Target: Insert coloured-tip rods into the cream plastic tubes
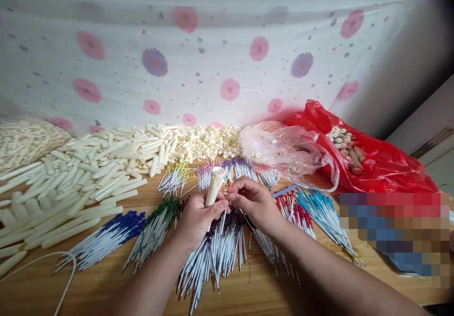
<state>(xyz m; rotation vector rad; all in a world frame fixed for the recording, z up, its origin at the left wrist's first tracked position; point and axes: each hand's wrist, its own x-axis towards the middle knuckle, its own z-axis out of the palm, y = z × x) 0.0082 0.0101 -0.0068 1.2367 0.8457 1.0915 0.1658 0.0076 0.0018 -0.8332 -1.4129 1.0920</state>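
My left hand (198, 217) is closed around a cream plastic pen barrel (214, 186), its open end pointing up. Close beside it, my right hand (256, 203) pinches a thin pen refill with an orange end (230, 184); the fingers hide much of it. Both hands meet just above a fanned pile of white refills with dark purple ends (216, 254). Blue-ended refills (106, 238) and green-ended refills (154, 231) lie left of the hands. On the right are red-ended refills (296, 214) and light-blue-ended refills (326, 216).
Many cream barrels (88, 179) cover the table's left side, with small slotted cream parts (209, 142) heaped at the back. A clear plastic bag (276, 148) and a red bag (383, 164) sit back right. A pale cord (69, 283) curls at front left. A flowered sheet (198, 70) hangs behind.
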